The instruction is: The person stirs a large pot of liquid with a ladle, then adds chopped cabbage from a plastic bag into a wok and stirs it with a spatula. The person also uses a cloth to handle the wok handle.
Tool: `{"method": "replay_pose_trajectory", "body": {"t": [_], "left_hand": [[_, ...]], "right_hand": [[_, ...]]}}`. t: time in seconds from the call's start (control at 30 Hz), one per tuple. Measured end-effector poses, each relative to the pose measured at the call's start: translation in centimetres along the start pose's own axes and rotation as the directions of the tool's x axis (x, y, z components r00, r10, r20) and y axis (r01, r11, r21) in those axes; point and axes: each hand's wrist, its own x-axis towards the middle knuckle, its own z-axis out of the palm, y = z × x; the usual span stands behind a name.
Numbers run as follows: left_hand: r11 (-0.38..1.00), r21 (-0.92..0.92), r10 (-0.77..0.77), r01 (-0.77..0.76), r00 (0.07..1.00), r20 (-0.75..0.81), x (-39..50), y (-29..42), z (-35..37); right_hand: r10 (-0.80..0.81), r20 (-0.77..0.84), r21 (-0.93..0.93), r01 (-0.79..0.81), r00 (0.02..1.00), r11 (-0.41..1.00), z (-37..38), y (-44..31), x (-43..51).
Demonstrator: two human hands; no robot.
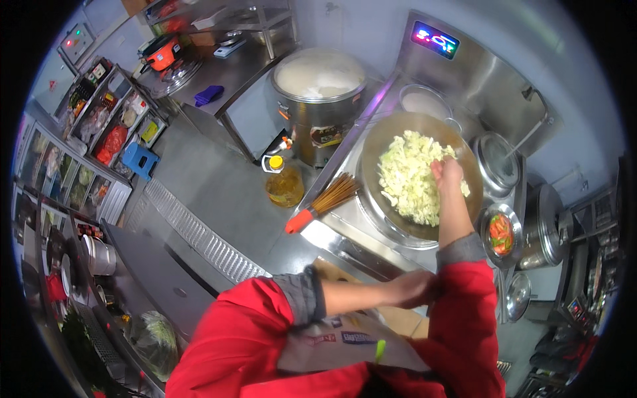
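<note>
A large wok point(373, 149) sits on the steel stove and holds a heap of chopped pale cauliflower point(408, 174). My right hand point(449, 172) is over the right part of the heap with its fingers bent. Whether any pieces are in its grasp is hidden. My left hand point(413, 288) reaches across in front of my body, against the red right sleeve below the rolled grey cuff point(460, 251). Its fingers are blurred and partly hidden by that arm.
A bamboo wok brush point(331, 199) with a red handle lies on the stove's left edge. An oil jug point(283, 186) stands on the floor beside a tall steel pot point(318, 114). Right of the wok are a bowl of cut peppers point(501, 235) and a lidded pot point(497, 159); a tap point(540, 119) reaches over there.
</note>
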Motion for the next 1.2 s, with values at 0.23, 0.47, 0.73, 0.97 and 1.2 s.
{"method": "replay_pose_trajectory", "body": {"t": [0.23, 0.47, 0.73, 0.97, 1.2], "left_hand": [[0.924, -0.049, 0.380, -0.379, 0.899, 0.219, -5.2, -0.2, -9.1], [0.958, -0.078, 0.283, -0.277, 0.957, 0.069, -15.2, -8.4, -32.9], [0.247, 0.626, 0.061, 0.739, 0.633, -0.772, -33.3, -35.1, -76.2], [-0.114, 0.286, -0.052, 0.951, 0.282, -0.958, -42.2, -41.8, -91.6], [0.943, -0.178, -0.297, 0.280, 0.470, -0.831, -33.2, -36.2, -83.0]], "right_hand": [[-0.046, -0.040, 0.262, 0.055, 0.998, 0.964, 12.8, -0.5, 6.4], [-0.663, 0.443, -0.092, 0.766, 0.604, 0.636, 27.5, 9.5, -7.0], [-0.228, 0.578, -0.723, 0.621, 0.784, 0.302, 29.4, 17.0, -18.7], [-0.298, 0.235, -0.731, 0.371, 0.925, 0.573, 29.6, 15.8, -19.8], [-0.120, 0.454, -0.781, 0.459, 0.883, 0.422, 33.6, 16.4, -23.4]]}}
